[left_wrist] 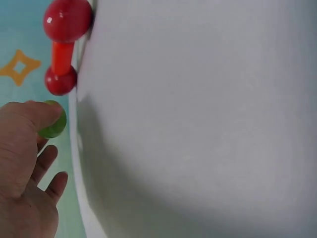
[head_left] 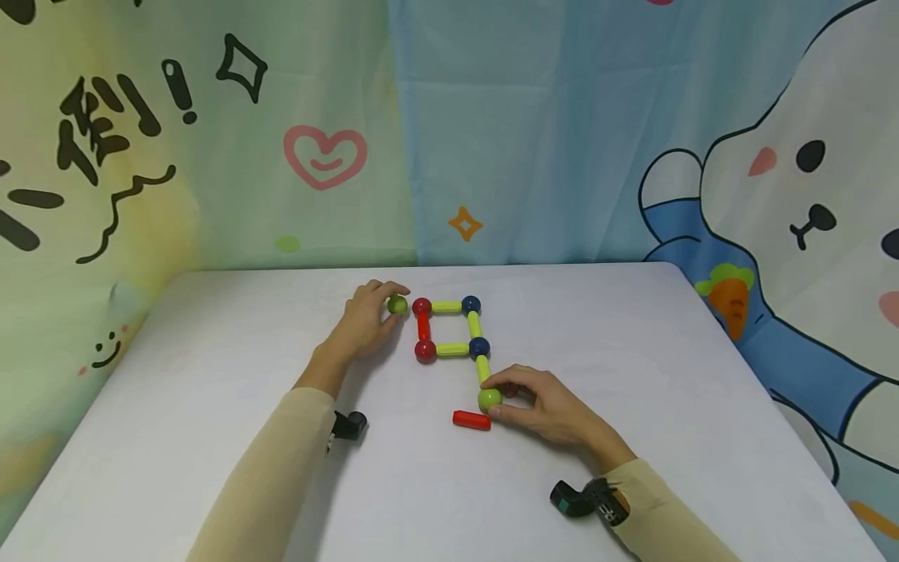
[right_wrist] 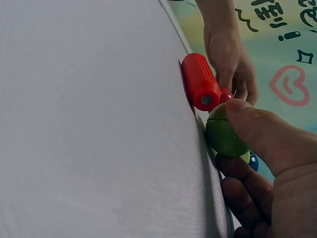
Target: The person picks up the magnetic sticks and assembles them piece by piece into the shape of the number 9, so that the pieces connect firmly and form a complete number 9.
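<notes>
A square of rods and balls lies on the white table, with red balls (head_left: 424,350) on its left corners and dark blue balls (head_left: 479,347) on its right. A red rod (head_left: 424,327) forms its left side; yellow-green rods (head_left: 453,350) form the others. My left hand (head_left: 367,318) pinches a green ball (left_wrist: 55,124) just left of the upper red ball. From the lower blue ball another yellow-green rod (head_left: 482,368) runs toward me, ending at a second green ball (right_wrist: 225,135), which my right hand (head_left: 544,402) pinches between thumb and fingers.
A loose red rod (head_left: 472,421) lies close to the right hand's green ball, with a metal disc showing at its end in the right wrist view. Behind the table (head_left: 211,343) hangs a printed curtain (head_left: 520,140). Each wrist wears a small black camera.
</notes>
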Demonstrator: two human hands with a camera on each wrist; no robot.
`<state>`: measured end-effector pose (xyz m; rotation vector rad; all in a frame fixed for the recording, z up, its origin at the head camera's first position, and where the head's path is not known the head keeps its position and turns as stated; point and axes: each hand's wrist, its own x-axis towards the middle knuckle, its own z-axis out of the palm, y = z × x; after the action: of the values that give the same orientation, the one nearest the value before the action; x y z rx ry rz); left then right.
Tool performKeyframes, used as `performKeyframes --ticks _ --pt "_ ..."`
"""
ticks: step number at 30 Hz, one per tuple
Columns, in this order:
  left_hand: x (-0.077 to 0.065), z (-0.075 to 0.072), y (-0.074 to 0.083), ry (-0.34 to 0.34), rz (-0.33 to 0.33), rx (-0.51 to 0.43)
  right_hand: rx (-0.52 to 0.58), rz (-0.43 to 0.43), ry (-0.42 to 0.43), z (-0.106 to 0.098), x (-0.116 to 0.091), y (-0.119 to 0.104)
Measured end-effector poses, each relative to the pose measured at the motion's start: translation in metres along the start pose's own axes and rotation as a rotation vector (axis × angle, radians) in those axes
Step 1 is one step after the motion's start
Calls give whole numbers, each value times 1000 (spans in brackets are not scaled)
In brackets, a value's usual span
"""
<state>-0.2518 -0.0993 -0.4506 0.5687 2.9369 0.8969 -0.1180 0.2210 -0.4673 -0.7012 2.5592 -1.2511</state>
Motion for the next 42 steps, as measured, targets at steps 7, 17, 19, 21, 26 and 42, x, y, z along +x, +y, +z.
performKeyframes --ticks 7,17,19,21,26,42 --pt "-12 -8 5 47 72 -28 -5 -3 10 0 -1 1" --pt "-37 -19 12 55 192 -33 -25 -13 2 -2 1 1" --pt "-42 -22 14 53 212 -34 -29 -6 4 -2 1 1" --pt "-46 -24 15 54 233 -29 -30 5 2 -2 0 0" --pt "-57 -27 19 62 279 -16 -19 9 3 -1 -1 0" --pt "-88 -22 35 -40 329 57 -77 15 32 -1 -1 0"
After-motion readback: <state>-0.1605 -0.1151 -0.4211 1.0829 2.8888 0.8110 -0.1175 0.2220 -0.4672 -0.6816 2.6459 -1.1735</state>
